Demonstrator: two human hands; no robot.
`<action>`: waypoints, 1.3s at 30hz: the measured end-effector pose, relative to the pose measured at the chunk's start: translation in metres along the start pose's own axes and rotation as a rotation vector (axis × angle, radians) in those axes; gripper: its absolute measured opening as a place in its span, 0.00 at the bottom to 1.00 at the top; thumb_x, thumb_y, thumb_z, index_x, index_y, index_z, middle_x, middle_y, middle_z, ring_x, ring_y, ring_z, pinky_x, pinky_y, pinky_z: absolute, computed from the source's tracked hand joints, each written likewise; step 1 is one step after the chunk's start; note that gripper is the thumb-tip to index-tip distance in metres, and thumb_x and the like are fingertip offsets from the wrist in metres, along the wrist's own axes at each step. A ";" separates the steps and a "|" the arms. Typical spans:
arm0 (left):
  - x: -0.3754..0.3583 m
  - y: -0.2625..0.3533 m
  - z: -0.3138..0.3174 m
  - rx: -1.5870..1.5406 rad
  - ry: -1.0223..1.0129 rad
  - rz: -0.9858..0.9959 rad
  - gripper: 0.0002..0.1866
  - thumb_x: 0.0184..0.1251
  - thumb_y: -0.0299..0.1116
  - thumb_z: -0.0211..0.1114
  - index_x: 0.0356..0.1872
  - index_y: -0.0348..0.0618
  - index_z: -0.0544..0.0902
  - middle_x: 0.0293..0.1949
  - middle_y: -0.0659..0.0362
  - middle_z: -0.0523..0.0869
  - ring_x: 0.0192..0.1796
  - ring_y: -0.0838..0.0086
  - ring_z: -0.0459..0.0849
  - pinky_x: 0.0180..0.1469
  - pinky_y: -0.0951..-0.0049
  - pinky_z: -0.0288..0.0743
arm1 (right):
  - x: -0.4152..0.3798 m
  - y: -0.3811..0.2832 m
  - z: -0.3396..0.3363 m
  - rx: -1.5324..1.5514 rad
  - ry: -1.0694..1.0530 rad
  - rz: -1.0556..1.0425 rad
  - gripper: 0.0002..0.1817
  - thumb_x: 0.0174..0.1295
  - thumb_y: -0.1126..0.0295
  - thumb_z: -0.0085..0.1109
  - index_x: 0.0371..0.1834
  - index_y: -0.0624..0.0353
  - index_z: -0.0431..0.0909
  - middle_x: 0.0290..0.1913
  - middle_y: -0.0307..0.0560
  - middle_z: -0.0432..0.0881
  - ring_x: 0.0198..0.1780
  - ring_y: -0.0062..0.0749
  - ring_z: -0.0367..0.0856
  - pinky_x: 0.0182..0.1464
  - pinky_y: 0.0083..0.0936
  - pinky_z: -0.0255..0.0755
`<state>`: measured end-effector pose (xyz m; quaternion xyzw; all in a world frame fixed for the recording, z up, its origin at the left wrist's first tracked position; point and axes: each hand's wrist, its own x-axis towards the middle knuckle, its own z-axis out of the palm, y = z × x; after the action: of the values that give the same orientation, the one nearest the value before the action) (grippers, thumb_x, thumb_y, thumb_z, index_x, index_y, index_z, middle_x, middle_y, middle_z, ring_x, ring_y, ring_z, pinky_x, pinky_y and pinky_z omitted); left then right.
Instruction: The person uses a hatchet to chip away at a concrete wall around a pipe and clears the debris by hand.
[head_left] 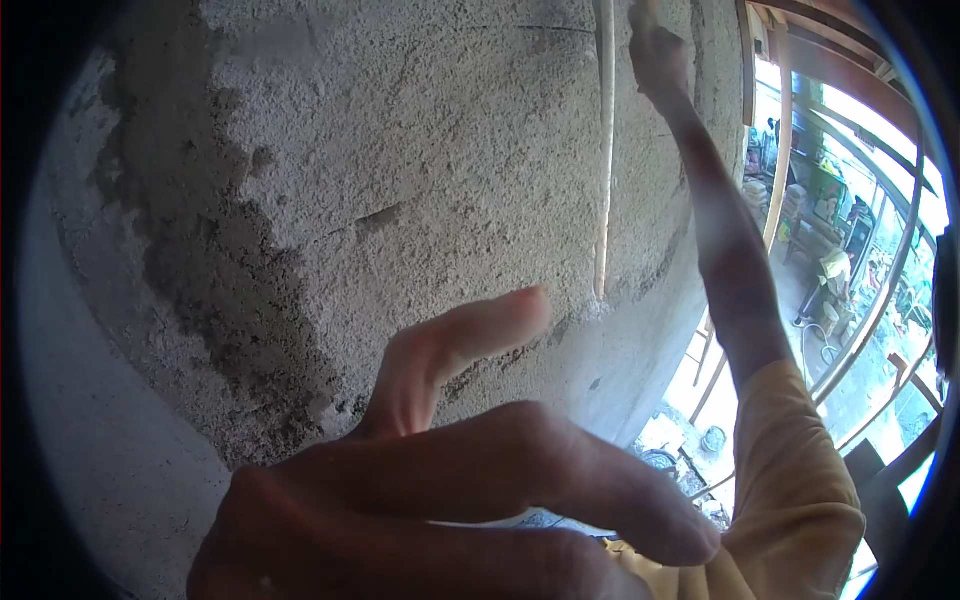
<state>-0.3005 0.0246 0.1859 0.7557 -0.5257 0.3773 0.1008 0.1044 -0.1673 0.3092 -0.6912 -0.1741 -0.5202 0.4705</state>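
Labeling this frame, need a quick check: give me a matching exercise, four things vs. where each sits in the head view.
Things:
1. left hand
2. right hand
3. thin pale strip
4. dark damp patch

Places:
A. top, raised against the wall
B. left side of the plaster wall
C. bottom foreground, finger extended
D. running down the wall, beside the raised arm

Pairs: 1-C, 2-A, 3-D, 4-B

Rough, grainy matt plaster wall, darker damp-looking patch on the left, thin pale wooden-looking strip, soft yellow cloth sleeve.
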 end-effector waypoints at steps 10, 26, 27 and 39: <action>-0.003 -0.003 0.004 -0.094 -0.010 -0.022 0.18 0.69 0.52 0.71 0.35 0.46 0.89 0.38 0.63 0.89 0.46 0.73 0.89 0.75 0.50 0.70 | -0.041 0.055 0.031 0.255 0.238 -0.092 0.42 0.73 0.35 0.45 0.25 0.70 0.83 0.19 0.54 0.81 0.28 0.43 0.88 0.37 0.41 0.83; -0.002 -0.018 0.012 -0.217 -0.016 -0.024 0.18 0.69 0.52 0.71 0.36 0.46 0.89 0.39 0.63 0.89 0.46 0.73 0.89 0.76 0.49 0.69 | -0.078 0.057 0.007 0.049 0.050 0.034 0.38 0.75 0.40 0.48 0.26 0.68 0.83 0.17 0.52 0.80 0.22 0.37 0.85 0.27 0.41 0.79; -0.002 -0.017 0.012 -0.227 -0.015 -0.025 0.18 0.69 0.52 0.71 0.36 0.46 0.89 0.39 0.63 0.89 0.46 0.73 0.89 0.76 0.49 0.69 | -0.071 0.080 0.023 -0.081 -0.038 0.007 0.37 0.75 0.40 0.48 0.26 0.66 0.83 0.17 0.51 0.80 0.22 0.35 0.84 0.27 0.40 0.78; -0.004 -0.034 0.008 -0.226 0.020 -0.005 0.19 0.69 0.52 0.72 0.36 0.46 0.89 0.39 0.63 0.89 0.47 0.73 0.89 0.76 0.49 0.69 | -0.014 0.058 0.018 -0.157 -0.007 -0.035 0.31 0.77 0.43 0.43 0.45 0.61 0.84 0.24 0.60 0.83 0.26 0.52 0.86 0.28 0.46 0.79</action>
<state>-0.2673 0.0374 0.1862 0.7369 -0.5622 0.3229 0.1917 0.1512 -0.1776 0.2691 -0.7246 -0.1467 -0.5379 0.4051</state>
